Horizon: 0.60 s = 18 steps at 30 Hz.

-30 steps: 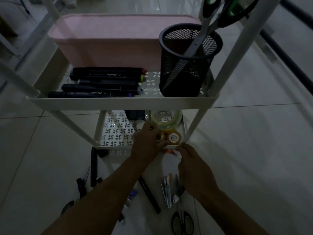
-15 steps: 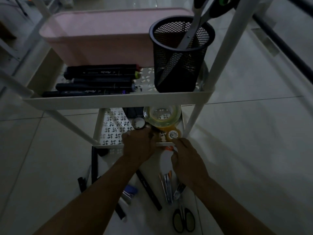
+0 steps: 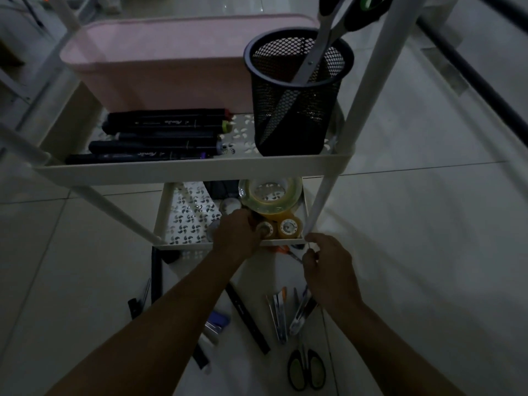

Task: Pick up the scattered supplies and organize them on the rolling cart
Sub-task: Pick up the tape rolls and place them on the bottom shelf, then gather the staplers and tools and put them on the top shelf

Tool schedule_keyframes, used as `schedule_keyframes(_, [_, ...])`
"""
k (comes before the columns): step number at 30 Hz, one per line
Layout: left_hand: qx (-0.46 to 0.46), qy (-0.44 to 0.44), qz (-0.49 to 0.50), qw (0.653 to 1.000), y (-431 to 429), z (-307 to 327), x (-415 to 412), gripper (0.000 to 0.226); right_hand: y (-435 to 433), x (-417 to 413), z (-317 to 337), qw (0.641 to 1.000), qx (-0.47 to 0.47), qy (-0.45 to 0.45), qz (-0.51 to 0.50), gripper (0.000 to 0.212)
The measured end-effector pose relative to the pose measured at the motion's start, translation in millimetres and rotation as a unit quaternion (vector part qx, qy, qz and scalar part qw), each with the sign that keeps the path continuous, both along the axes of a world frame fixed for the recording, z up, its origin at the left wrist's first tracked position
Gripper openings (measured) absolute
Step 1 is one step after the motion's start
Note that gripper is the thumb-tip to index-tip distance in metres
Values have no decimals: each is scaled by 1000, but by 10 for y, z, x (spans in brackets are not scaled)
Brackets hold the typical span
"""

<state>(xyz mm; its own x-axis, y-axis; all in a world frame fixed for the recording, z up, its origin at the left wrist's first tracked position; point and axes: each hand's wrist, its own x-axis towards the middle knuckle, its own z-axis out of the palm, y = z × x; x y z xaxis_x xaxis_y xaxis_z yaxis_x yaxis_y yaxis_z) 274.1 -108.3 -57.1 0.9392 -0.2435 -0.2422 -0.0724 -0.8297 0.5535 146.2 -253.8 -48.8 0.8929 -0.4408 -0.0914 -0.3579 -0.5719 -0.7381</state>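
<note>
The white rolling cart (image 3: pixel 200 170) fills the view. Its top shelf carries a pink bin (image 3: pixel 160 70), several black markers (image 3: pixel 163 132) and a mesh cup (image 3: pixel 297 92) with large scissors (image 3: pixel 323 38) standing in it. On the lower shelf (image 3: pixel 185 212) lie a big clear tape roll (image 3: pixel 271 195) and two small tape rolls (image 3: pixel 288 228). My left hand (image 3: pixel 234 235) reaches over the shelf's front rim and grips the left small roll. My right hand (image 3: pixel 328 267) is just below the rim by the cart's right leg, fingers curled round a thin orange-tipped item (image 3: pixel 283 249), mostly hidden.
Scattered on the tiled floor under my arms are a black ruler (image 3: pixel 247 321), a blue stapler (image 3: pixel 218 321), several pens and metal tools (image 3: pixel 280 315), black-handled scissors (image 3: pixel 305 370) and dark sticks (image 3: pixel 155 275) at the left. A dark rail (image 3: pixel 485 87) runs at the right.
My right hand has risen to the right, up to the cart's leg, and the white item seen in front of it is now mostly hidden. My left hand stays at the small rolls.
</note>
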Motion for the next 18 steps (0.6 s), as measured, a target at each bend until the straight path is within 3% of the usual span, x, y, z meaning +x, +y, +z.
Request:
schedule_keyframes(5, [-28, -6, 3, 1000, -31, 29, -63, 31, -49, -86, -38, 1000, 3, 9, 11, 36])
schedule_keyframes(10, [-38, -181, -4, 983, 196, 218, -417, 24, -52, -275, -123, 997, 4, 67, 25, 35])
schedule_keyframes(14, [28, -82, -95, 992, 531, 51, -824, 29, 22, -436, -205, 991, -32, 126, 37, 30])
schedule_keyframes(18, [90, -9, -115, 989, 633, -159, -1183, 39, 124, -608, -309, 984, 8, 177, -15, 35])
